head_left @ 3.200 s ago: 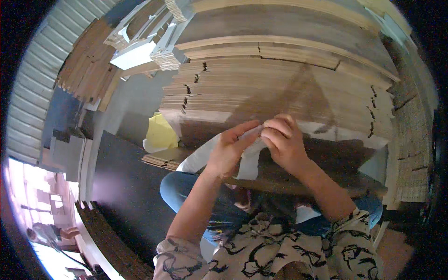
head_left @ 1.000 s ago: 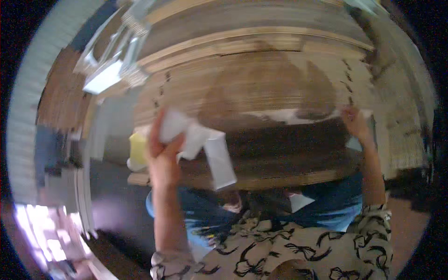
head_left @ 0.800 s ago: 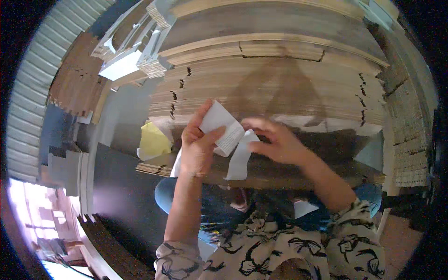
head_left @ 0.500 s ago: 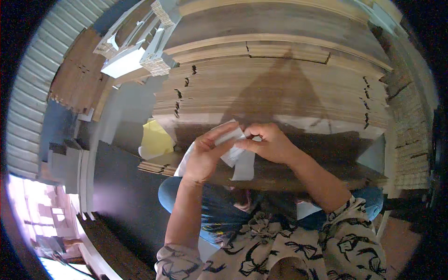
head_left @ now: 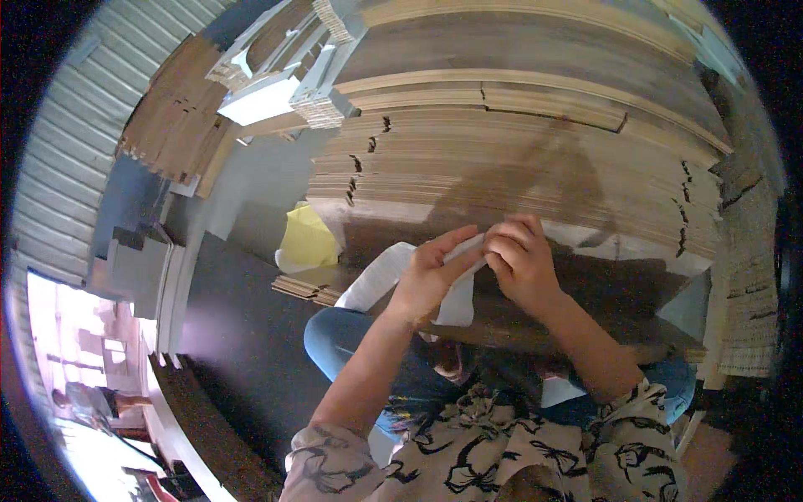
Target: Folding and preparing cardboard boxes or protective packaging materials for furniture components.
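A long white strip (head_left: pixel 376 278), like a roll of paper labels, loops out behind my left hand (head_left: pixel 425 283) and drapes toward my knee. My left hand grips it between thumb and straight fingers. Below that hand a flat end of the strip hangs down. My right hand (head_left: pixel 524 258) is closed, its curled fingertips meeting the strip's edge beside my left fingertips. The part between the hands is seen nearly edge-on. Both hands are above the near edge of a stack of flat brown cardboard (head_left: pixel 502 180).
A yellow sheet (head_left: pixel 308 237) lies at the stack's left corner. White frame-like pieces (head_left: pixel 272 96) stand at the far left, beside another brown cardboard stack (head_left: pixel 171 117). More cardboard (head_left: pixel 740 276) rises on the right. At the lower left a person (head_left: pixel 88 400) is in the background.
The view has shifted, so the scene sits farther right. The strip's white face between my hands has turned nearly edge-on. More of its loop shows left of my left hand; my right fingers have curled in.
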A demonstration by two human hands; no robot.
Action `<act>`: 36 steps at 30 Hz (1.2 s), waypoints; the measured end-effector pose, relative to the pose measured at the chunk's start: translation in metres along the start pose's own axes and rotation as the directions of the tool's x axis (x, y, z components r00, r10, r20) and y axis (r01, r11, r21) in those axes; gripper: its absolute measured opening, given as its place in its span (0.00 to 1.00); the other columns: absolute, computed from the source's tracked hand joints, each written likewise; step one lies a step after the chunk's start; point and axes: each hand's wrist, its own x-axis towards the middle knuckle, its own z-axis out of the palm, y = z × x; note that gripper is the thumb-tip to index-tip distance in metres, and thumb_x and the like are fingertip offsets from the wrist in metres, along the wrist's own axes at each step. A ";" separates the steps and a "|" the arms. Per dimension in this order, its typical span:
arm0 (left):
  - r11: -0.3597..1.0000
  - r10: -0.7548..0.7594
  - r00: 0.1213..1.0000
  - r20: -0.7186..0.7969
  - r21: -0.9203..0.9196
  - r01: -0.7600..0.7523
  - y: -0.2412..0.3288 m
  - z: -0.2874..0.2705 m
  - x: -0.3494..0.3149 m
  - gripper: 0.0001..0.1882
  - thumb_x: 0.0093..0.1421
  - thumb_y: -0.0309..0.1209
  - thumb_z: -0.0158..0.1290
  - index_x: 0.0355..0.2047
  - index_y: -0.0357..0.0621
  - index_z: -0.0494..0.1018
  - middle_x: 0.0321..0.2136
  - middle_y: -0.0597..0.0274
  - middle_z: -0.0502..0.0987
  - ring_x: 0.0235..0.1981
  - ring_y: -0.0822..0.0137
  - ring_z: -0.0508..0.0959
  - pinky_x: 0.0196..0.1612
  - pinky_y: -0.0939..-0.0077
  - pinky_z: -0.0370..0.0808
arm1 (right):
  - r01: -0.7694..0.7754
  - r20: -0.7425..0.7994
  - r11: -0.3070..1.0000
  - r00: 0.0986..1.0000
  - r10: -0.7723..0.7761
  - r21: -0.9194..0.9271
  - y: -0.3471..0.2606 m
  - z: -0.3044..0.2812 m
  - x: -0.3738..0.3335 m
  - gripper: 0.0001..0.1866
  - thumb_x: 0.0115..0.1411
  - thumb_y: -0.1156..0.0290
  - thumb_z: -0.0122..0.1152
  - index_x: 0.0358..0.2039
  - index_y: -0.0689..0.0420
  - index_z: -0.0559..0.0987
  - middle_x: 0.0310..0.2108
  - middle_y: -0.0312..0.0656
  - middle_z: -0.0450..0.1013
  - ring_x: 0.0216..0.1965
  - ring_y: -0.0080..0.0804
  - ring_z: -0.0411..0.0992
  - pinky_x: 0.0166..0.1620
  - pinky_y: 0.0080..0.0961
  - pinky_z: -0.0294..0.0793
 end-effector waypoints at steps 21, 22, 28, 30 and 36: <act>0.982 -0.166 0.960 -0.224 -0.121 0.141 -0.060 -0.002 0.046 0.20 0.58 0.39 0.47 0.42 0.34 0.70 0.35 0.58 0.73 0.35 0.65 0.73 0.38 0.71 0.72 | -0.926 -0.487 0.269 0.368 0.792 -0.263 0.255 -0.309 -0.279 0.10 0.45 0.72 0.63 0.25 0.58 0.69 0.21 0.42 0.70 0.24 0.36 0.70 0.29 0.31 0.68; 0.993 -0.111 0.965 -0.238 -0.070 0.097 -0.055 0.005 0.045 0.18 0.57 0.37 0.48 0.41 0.35 0.70 0.35 0.58 0.72 0.35 0.66 0.73 0.38 0.72 0.72 | -0.930 -0.493 0.265 0.360 0.792 -0.254 0.263 -0.312 -0.284 0.10 0.45 0.72 0.63 0.25 0.58 0.69 0.21 0.42 0.70 0.24 0.36 0.70 0.29 0.31 0.68; 0.986 -0.169 0.953 -0.250 -0.059 0.159 -0.054 0.021 0.051 0.15 0.55 0.34 0.49 0.39 0.36 0.71 0.32 0.58 0.71 0.33 0.66 0.72 0.37 0.73 0.71 | -0.882 -0.565 0.194 0.429 0.704 -0.429 0.293 -0.326 -0.297 0.12 0.44 0.70 0.64 0.26 0.58 0.70 0.23 0.44 0.70 0.27 0.40 0.70 0.31 0.31 0.68; 0.991 -0.128 0.944 -0.304 -0.002 0.133 -0.059 0.016 0.050 0.15 0.55 0.34 0.48 0.38 0.35 0.71 0.31 0.58 0.71 0.33 0.67 0.72 0.36 0.73 0.71 | -0.891 -0.522 0.299 0.445 0.728 -0.343 0.283 -0.320 -0.285 0.13 0.45 0.66 0.64 0.28 0.57 0.72 0.26 0.45 0.71 0.30 0.43 0.70 0.33 0.31 0.69; 0.982 -0.178 0.953 -0.245 -0.107 0.156 -0.028 0.062 0.040 0.15 0.57 0.36 0.47 0.36 0.35 0.71 0.28 0.60 0.69 0.30 0.69 0.71 0.32 0.74 0.70 | -0.974 -0.703 -0.100 0.073 0.708 -0.202 0.269 -0.350 -0.285 0.19 0.45 0.53 0.63 0.29 0.56 0.76 0.29 0.46 0.74 0.33 0.39 0.73 0.35 0.32 0.70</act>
